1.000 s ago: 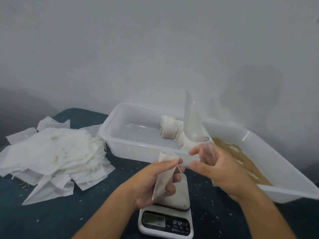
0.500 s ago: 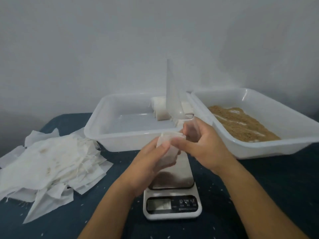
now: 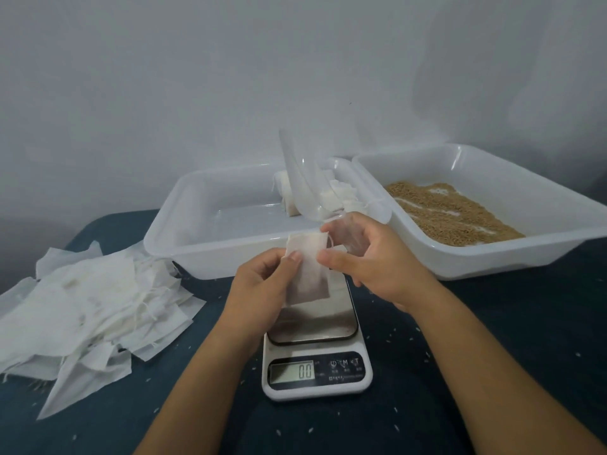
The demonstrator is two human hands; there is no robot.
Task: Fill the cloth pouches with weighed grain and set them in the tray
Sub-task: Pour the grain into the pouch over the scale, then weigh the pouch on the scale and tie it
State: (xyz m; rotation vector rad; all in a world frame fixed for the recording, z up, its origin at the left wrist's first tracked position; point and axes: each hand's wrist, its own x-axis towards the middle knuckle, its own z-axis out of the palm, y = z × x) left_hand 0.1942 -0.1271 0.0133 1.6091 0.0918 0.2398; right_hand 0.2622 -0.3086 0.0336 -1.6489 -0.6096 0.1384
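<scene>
On the desk (image 3: 492, 372), the right tray (image 3: 512, 257) holds brown grain (image 3: 450, 215). The left tray (image 3: 210, 254) holds a few filled pouches (image 3: 335, 197) in its far right corner. Above the scale (image 3: 317, 366), the left hand (image 3: 262, 284) pinches an empty pouch (image 3: 308, 277); the right hand (image 3: 374, 254) pinches its top edge while gripping a clear scoop (image 3: 302, 182).

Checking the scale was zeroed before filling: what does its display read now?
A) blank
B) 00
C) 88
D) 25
B: the scale's display shows 00, and its steel platform is bare; the left hand holds the cloth pouch in the air above it.
</scene>
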